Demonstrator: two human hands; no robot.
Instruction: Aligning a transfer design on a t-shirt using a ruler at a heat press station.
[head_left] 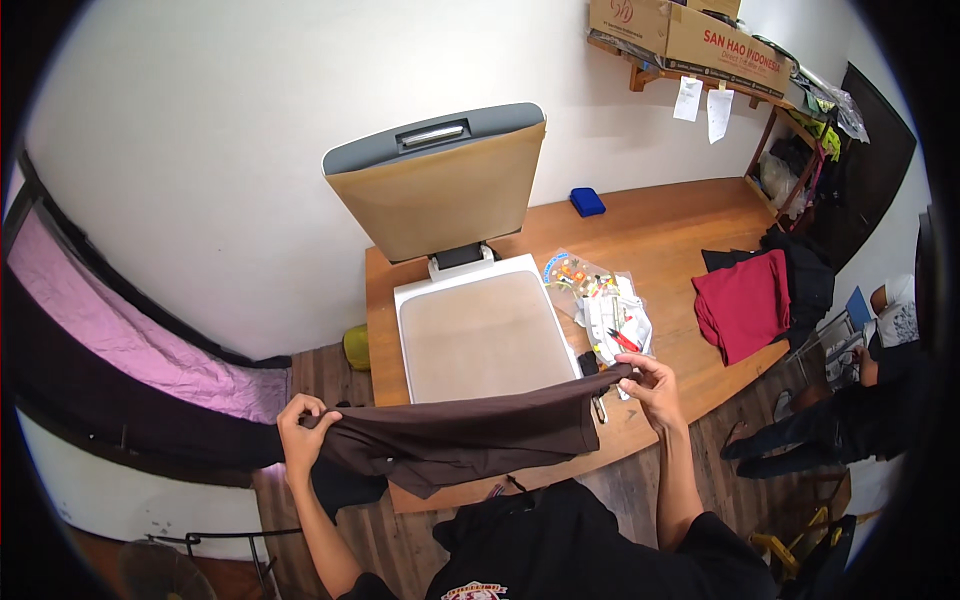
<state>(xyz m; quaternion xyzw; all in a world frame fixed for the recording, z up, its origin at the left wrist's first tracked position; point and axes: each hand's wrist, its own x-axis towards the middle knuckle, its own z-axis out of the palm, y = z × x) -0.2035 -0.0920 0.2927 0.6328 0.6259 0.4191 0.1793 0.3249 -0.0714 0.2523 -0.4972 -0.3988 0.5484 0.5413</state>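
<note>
One wooden table (660, 230) is the largest thing in front of me. One other person (845, 425), partly seen, is off to my right. One heat press (380, 156) stands on the table with two plates: the upper plate (440, 195) raised and tilted, the lower plate (490, 335) lying flat. On the wall, one shelf (640, 70) bears cardboard packaging (720, 50).

One dark brown garment (470, 430) hangs stretched between my two hands, in front of the lower plate's near edge; I can't tell whether it touches the press. My left hand (302, 432) pinches one end between thumb and fingers. My right hand (655, 388) pinches the other end, a little higher in view.

At the table's right lies one black cloth pile (808, 275), its pieces too merged to count, with one red cloth (742, 305) over it. One clear plastic bag (562, 285) lies just right of the lower plate. Two white paper slips (718, 115) hang below the shelf. One blue case (588, 202) sits near the wall, and one red-handled tool (624, 340) lies near my right hand.
</note>
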